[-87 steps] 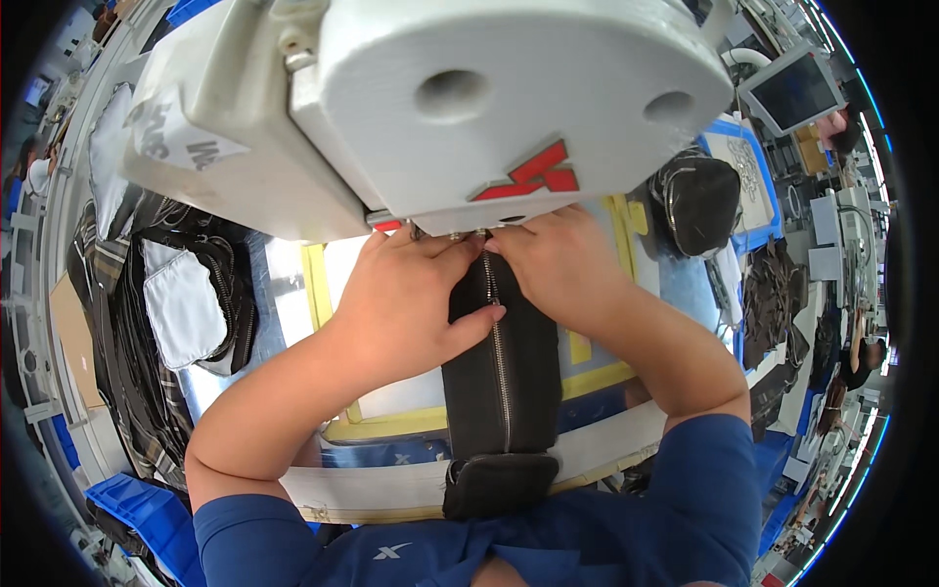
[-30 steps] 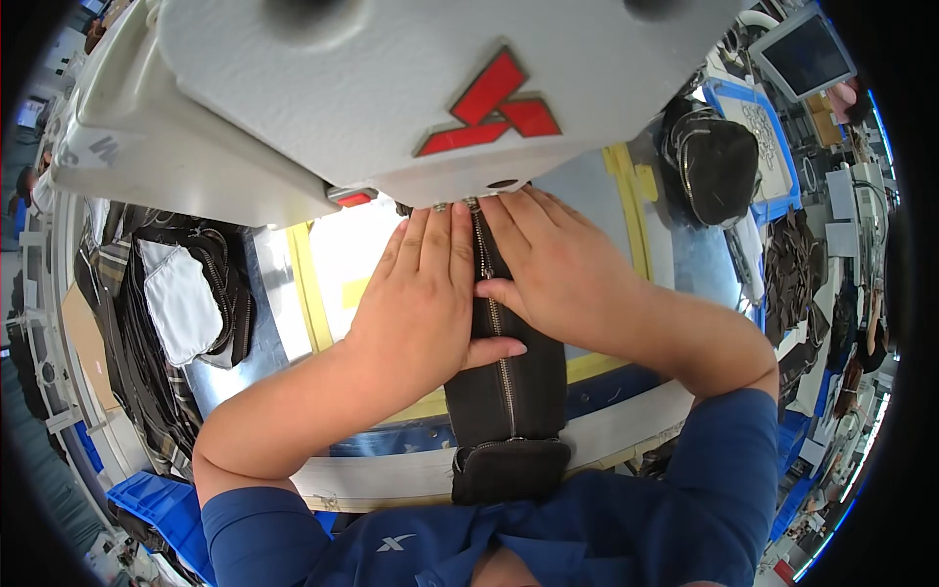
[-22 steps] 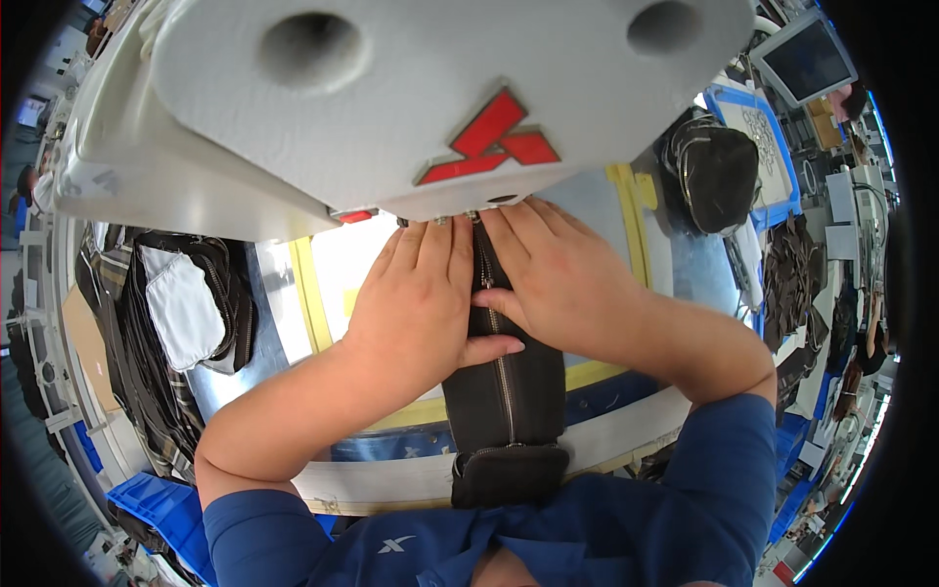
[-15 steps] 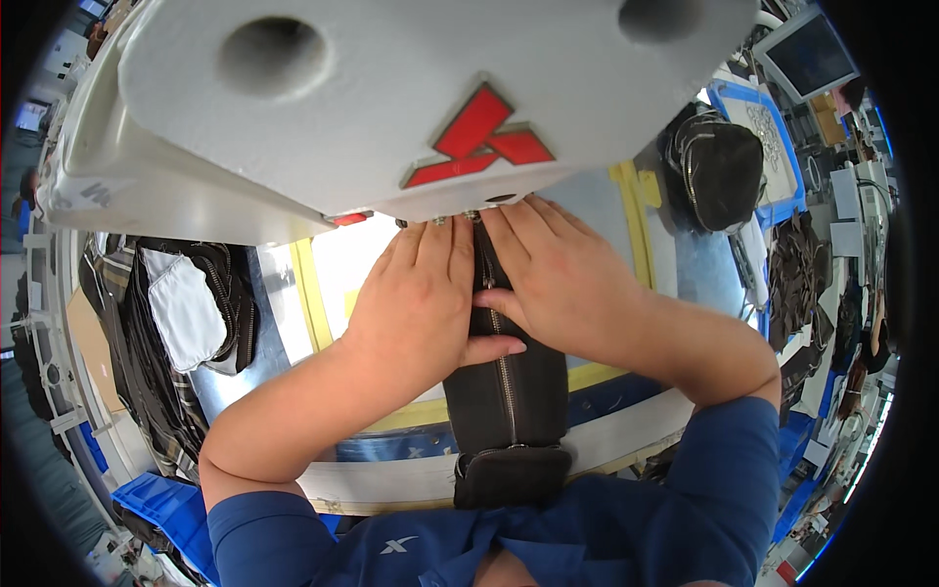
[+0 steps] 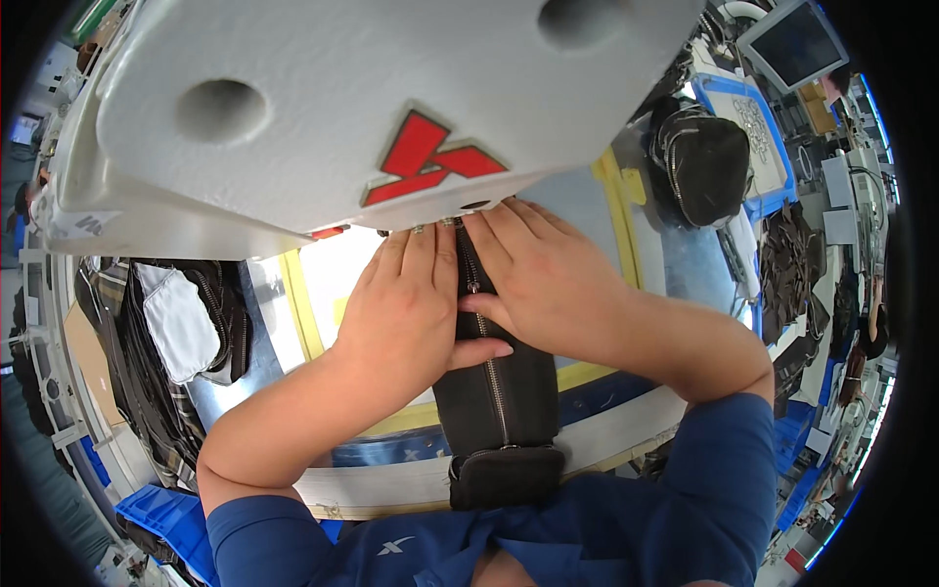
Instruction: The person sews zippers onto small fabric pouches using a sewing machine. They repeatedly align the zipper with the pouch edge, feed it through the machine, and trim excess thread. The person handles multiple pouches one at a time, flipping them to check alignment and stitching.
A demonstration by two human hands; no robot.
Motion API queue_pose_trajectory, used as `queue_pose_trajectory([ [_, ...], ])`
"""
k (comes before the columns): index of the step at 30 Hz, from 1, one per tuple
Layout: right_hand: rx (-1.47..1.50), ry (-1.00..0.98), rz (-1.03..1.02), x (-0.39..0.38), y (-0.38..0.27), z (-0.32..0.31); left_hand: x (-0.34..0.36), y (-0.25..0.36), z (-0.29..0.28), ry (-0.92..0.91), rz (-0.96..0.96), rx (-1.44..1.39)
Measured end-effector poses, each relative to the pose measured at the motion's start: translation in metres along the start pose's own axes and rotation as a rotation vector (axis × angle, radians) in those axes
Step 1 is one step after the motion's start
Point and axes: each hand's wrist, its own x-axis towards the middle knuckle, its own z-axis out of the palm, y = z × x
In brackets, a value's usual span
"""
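Note:
A long black fabric piece with a metal zipper runs up the middle, its upper end hidden beneath the grey sewing machine head. My left hand lies flat along the left side of the zipper, fingers stretched forward, thumb across the zipper. On the other side, my right hand presses flat with its fingers extended and its thumb beside the zipper. Fingertips of both hands reach the lower edge of the machine head, which partly covers them. A boxy black end section of the piece hangs over the table's front edge.
Stacked black fabric pieces with a white pocket piece lie left. A black zippered pouch and a blue-rimmed tray stand right. Yellow tape strips mark the worktable. A blue crate sits lower left.
The view has tilted slightly, so the machine head sits further left and lower in the picture. Both hands keep nearly the same pose on the fabric piece.

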Motion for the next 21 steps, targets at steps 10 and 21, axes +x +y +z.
queue_pose_trajectory([
  [10,-0.008,0.105,-0.046,-0.002,-0.001,0.001,-0.001,0.001,0.002,0.021,-0.017,-0.007],
  [21,0.141,-0.212,-0.258,-0.018,-0.015,-0.029,-0.012,-0.005,-0.022,-0.094,-0.029,-0.07],
])
